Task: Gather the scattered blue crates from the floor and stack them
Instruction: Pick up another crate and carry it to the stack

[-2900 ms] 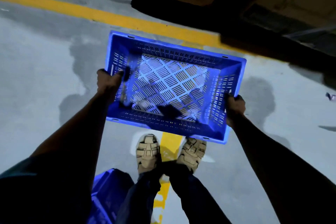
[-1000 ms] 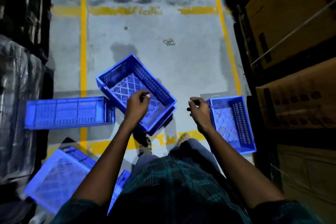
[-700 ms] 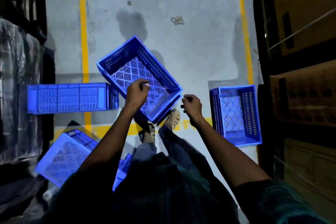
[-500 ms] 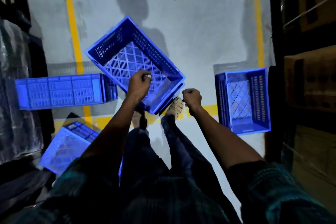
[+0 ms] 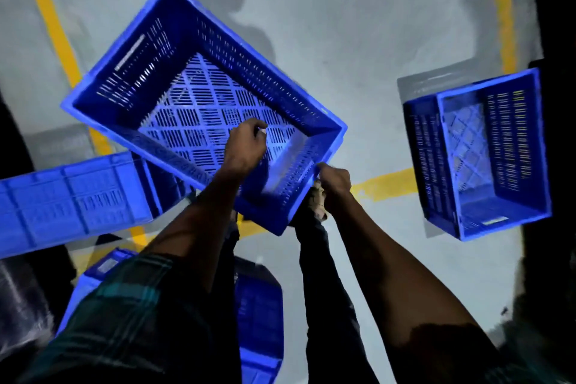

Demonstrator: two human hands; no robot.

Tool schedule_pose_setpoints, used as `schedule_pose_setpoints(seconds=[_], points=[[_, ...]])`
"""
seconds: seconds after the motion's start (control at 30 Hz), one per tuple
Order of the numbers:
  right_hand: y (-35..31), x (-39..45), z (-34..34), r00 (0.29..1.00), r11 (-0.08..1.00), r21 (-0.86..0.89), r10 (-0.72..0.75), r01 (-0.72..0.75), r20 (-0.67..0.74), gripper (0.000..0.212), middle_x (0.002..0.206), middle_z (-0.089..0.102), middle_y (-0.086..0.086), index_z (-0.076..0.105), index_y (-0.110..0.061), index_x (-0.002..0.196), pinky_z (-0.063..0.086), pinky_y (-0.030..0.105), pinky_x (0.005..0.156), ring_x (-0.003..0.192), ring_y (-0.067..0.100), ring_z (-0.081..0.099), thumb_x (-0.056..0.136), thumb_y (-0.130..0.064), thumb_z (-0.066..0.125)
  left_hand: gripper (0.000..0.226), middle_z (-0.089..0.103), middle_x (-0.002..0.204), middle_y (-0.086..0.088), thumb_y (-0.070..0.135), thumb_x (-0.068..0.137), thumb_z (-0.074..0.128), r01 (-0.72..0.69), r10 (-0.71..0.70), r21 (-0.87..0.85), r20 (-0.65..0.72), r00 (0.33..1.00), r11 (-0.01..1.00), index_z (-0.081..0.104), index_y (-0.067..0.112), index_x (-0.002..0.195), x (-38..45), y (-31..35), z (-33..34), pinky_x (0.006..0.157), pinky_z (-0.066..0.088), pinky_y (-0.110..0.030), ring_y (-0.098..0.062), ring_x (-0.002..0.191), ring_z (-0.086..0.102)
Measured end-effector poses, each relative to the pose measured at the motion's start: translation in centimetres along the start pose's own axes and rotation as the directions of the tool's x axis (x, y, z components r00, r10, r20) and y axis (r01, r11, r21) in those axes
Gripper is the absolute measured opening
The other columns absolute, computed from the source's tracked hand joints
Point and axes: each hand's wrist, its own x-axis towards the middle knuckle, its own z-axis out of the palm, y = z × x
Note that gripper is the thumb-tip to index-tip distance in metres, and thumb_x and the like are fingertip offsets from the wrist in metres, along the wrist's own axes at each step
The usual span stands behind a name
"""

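Over the floor (image 5: 358, 40) between two yellow lines, left hand (image 5: 246, 146) is clenched on the near long rim of the big blue crate (image 5: 199, 97) and right hand (image 5: 335, 182) is closed on its near corner, crate tilted and apparently lifted. Step looks like carrying it to stack; next move likely needs aligning and lowering squarely onto another crate, e.g. upright crate (image 5: 477, 153) by the right floor edge.

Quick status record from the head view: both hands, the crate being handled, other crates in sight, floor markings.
left hand: closed, over the near long wall of the angled crate
right hand: closed at that crate's near corner
angled crate: upright, empty
other crates: open crate at right, upright; side-lying crate at left; one more low left, mostly hidden
floor: yellow lines
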Motion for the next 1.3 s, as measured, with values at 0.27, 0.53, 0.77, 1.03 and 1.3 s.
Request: schedule_pose_setpoints(seconds=[0.27,0.53,0.77,1.03,1.3], points=[[2.3,2.3,4.9,1.000,0.976,0.218,-0.020,0.019,0.001,0.033,0.087,0.066,0.021,0.058,-0.002,0.100,0.057,0.043,0.064,0.065,0.032,0.065,0.077,-0.026,0.064,0.031,0.069,0.119,-0.013,0.019,0.096,0.048,-0.129,0.133,0.085,-0.043,0.990,0.988,0.063,0.007,0.121,4.2,-1.7,-1.9,0.095,0.051,-0.037,-0.028,0.112,0.063],[1.8,-0.6,7.7,0.994,0.975,0.214,-0.031,0.054,-0.109,0.031,0.071,0.056,0.011,0.056,-0.016,0.079,0.047,0.037,0.059,0.061,0.024,0.057,0.096,-0.042,0.055,0.037,0.059,0.127,-0.014,0.019,0.094,0.051,-0.169,0.222,0.184,-0.321,0.921,0.968,0.054,0.005,0.128,6.4,-1.6,-8.0,0.102,0.040,-0.039,-0.031,0.122,0.051],[-2.4,-2.6,7.6,0.957,0.975,0.179,-0.078,0.132,-0.280,0.039,0.083,0.064,0.016,0.066,-0.006,0.084,0.049,0.037,0.069,0.078,0.034,0.064,0.087,-0.044,0.059,0.059,0.046,0.140,-0.018,0.022,0.086,0.058,-0.026,0.173,0.298,-0.476,0.862,0.954,0.042,0.003,0.140,9.0,-4.2,-15.9,0.109,0.031,-0.041,-0.035,0.133,0.040],[-1.0,0.2,8.0,0.924,0.971,0.176,-0.087,0.162,-0.372,0.032,0.079,0.057,0.016,0.059,0.000,0.083,0.034,0.028,0.063,0.072,0.029,0.053,0.091,-0.031,0.061,0.082,0.034,0.152,-0.017,0.037,0.087,0.064,0.263,-0.138,0.214,-0.466,0.874,0.941,0.023,0.003,0.150,11.6,-12.2,-21.1,0.113,0.023,-0.051,-0.036,0.144,0.027],[1.7,2.4,9.5,0.897,0.983,0.132,-0.054,0.124,-0.438,0.038,0.090,0.064,0.018,0.064,-0.001,0.098,0.049,0.042,0.084,0.096,0.039,0.065,0.087,-0.037,0.060,0.058,0.059,0.122,-0.025,0.046,0.090,0.058,0.223,-0.123,0.263,-0.349,0.929,0.939,0.050,-0.002,0.121,13.8,-14.7,-21.7,0.098,0.044,-0.051,-0.043,0.114,0.055]])
